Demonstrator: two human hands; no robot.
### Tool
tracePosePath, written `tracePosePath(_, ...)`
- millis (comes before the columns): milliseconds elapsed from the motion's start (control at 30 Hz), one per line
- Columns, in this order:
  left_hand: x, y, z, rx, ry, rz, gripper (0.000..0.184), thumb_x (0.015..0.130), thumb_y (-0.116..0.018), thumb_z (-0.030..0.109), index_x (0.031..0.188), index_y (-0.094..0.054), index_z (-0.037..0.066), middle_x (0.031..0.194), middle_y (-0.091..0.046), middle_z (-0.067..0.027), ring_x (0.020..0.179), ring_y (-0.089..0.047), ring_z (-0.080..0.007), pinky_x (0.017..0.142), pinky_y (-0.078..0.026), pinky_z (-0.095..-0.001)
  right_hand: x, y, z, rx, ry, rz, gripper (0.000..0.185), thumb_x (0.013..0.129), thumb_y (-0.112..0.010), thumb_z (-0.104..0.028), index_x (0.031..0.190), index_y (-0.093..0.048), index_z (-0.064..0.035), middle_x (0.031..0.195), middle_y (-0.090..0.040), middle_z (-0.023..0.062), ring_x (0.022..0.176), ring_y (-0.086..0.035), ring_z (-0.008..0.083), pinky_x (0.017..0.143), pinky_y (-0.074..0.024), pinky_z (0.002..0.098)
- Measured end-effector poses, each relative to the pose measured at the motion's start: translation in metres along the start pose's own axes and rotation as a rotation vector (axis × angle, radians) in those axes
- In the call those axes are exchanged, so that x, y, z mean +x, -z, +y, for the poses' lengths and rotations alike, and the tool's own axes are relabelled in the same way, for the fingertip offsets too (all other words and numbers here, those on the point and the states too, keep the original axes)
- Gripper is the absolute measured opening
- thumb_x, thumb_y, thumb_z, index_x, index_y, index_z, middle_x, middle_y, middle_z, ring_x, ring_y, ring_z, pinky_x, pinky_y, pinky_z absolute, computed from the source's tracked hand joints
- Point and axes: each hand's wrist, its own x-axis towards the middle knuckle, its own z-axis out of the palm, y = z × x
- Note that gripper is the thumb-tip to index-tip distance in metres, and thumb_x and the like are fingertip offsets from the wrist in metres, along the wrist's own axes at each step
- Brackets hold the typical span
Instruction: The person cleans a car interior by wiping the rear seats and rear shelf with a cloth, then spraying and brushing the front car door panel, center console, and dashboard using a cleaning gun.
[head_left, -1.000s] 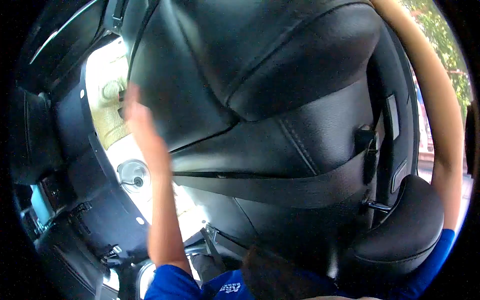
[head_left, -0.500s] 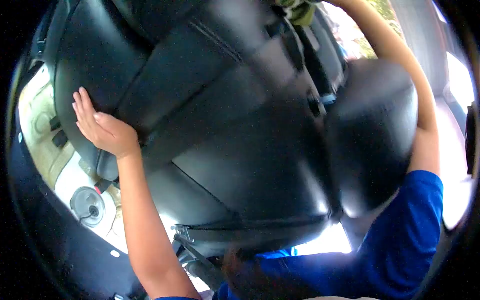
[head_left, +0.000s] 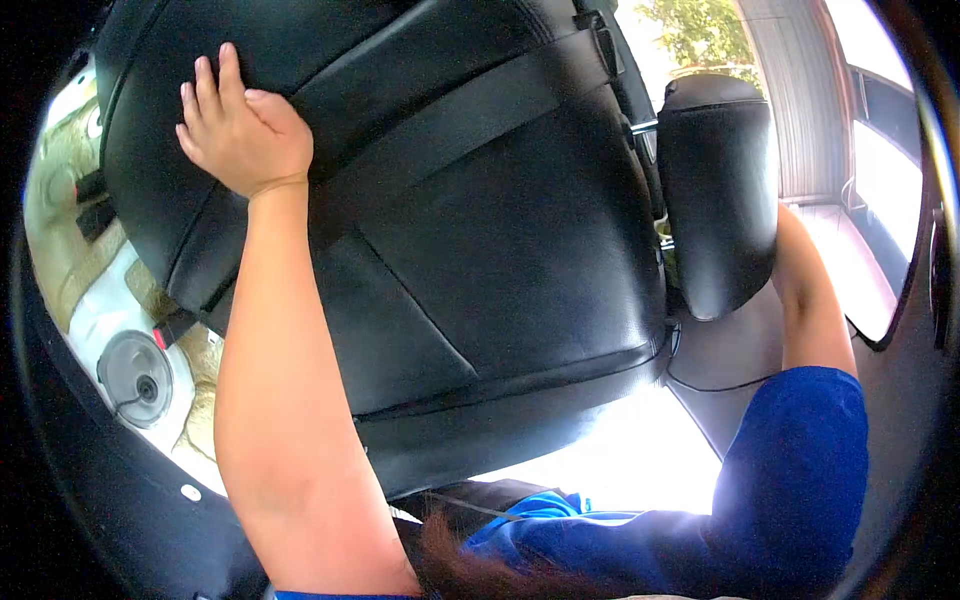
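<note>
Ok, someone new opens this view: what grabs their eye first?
Probably the big black seat filling the middle, with the left hand open over its upper-left part. Next, the headrest at right, with the right arm disappearing behind it, that hand hidden. Then the round grey disc with a dark centre at lower left.

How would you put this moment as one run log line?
left hand: open, over black seat | right hand: hidden, right arm reaching behind headrest | belt: across seatback
</note>
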Motion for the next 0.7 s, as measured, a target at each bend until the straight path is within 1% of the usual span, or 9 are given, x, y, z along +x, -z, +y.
tracePosePath(100,-0.001,-0.003,-0.001,-0.005,-0.027,0.039,0.046,0.088,-0.035,0.024,0.129,-0.055,0.019,0.133,-0.053,-0.0090,0.123,-0.047,-0.0349,0.100,-0.032,-0.0551,0.006,0.010,-0.014,-0.017,0.033,0.013,0.028,0.084,-0.055,-0.008,0.110,-0.062,-0.0017,0.113,-0.061,0.0158,0.083,-0.060,0.0215,0.067,-0.0529,0.0312)
tracePosePath(233,0.001,-0.010,-0.001,0.003,-0.062,0.097,0.045,0.088,-0.036,0.024,0.128,-0.056,0.020,0.132,-0.054,-0.0087,0.121,-0.049,-0.0343,0.099,-0.034,-0.0539,0.018,0.024,-0.057,-0.040,0.148,0.037,0.027,0.083,-0.055,-0.009,0.109,-0.062,-0.0015,0.112,-0.061,0.0160,0.084,-0.060,0.0223,0.068,-0.0526,0.0318)
tracePosePath(333,0.000,-0.019,-0.014,0.039,-0.064,0.073,0.045,0.089,-0.034,0.027,0.128,-0.057,0.023,0.134,-0.053,-0.0079,0.122,-0.049,-0.0328,0.101,-0.033,-0.0528,0.007,0.019,-0.049,-0.045,0.134,0.018,0.027,0.083,-0.055,-0.009,0.108,-0.062,-0.0013,0.111,-0.061,0.0161,0.084,-0.060,0.0229,0.068,-0.0524,0.0323)
tracePosePath(400,0.003,-0.019,-0.014,-0.040,-0.046,0.093,0.046,0.090,-0.031,0.030,0.128,-0.057,0.024,0.134,-0.053,-0.0068,0.123,-0.049,-0.0318,0.104,-0.031,-0.0530,-0.013,0.013,-0.034,-0.053,0.099,-0.001,0.027,0.083,-0.056,-0.009,0.107,-0.062,-0.0011,0.110,-0.061,0.0161,0.085,-0.060,0.0232,0.069,-0.0523,0.0326)
tracePosePath(533,0.001,-0.019,-0.013,-0.068,-0.036,0.070,0.047,0.090,-0.030,0.033,0.128,-0.057,0.024,0.134,-0.053,-0.0056,0.124,-0.048,-0.0310,0.104,-0.031,-0.0524,-0.042,-0.005,-0.004,-0.069,0.036,-0.038,0.026,0.082,-0.056,-0.010,0.106,-0.063,-0.0009,0.109,-0.061,0.0163,0.086,-0.060,0.0240,0.069,-0.0520,0.0332)
tracePosePath(600,-0.001,-0.023,-0.014,-0.073,-0.039,0.100,0.049,0.090,-0.030,0.034,0.131,-0.054,0.025,0.137,-0.050,-0.0049,0.128,-0.044,-0.0288,0.106,-0.029,-0.0519,-0.055,-0.020,0.007,-0.069,0.015,-0.035,0.026,0.082,-0.056,-0.010,0.105,-0.063,-0.0007,0.109,-0.062,0.0163,0.086,-0.060,0.0244,0.070,-0.0519,0.0335)
tracePosePath(633,0.005,-0.041,-0.028,0.070,-0.127,0.259,0.045,0.089,-0.031,0.032,0.112,-0.068,0.020,0.115,-0.065,-0.0074,0.102,-0.060,-0.0267,0.088,-0.043,-0.0485,-0.059,-0.023,0.007,-0.078,0.005,-0.047,0.026,0.082,-0.056,-0.010,0.105,-0.063,-0.0007,0.108,-0.062,0.0164,0.086,-0.060,0.0246,0.070,-0.0518,0.0337)
tracePosePath(667,0.002,-0.042,-0.034,0.062,-0.119,0.250,0.045,0.089,-0.031,0.032,0.112,-0.068,0.020,0.115,-0.065,-0.0074,0.102,-0.060,-0.0267,0.088,-0.043,-0.0485,-0.064,-0.031,0.015,-0.079,0.001,-0.048,0.026,0.082,-0.056,-0.010,0.104,-0.063,-0.0006,0.108,-0.062,0.0164,0.086,-0.060,0.0248,0.070,-0.0517,0.0338)
tracePosePath(700,-0.005,-0.037,-0.039,0.310,-0.137,-0.031,0.042,0.089,-0.031,0.031,0.095,-0.070,0.017,0.097,-0.066,-0.0081,0.083,-0.059,-0.0263,0.075,-0.043,-0.0449,-0.070,-0.042,0.024,-0.072,0.003,-0.047,0.025,0.082,-0.056,-0.010,0.104,-0.063,-0.0005,0.108,-0.062,0.0164,0.087,-0.060,0.0250,0.070,-0.0517,0.0340)
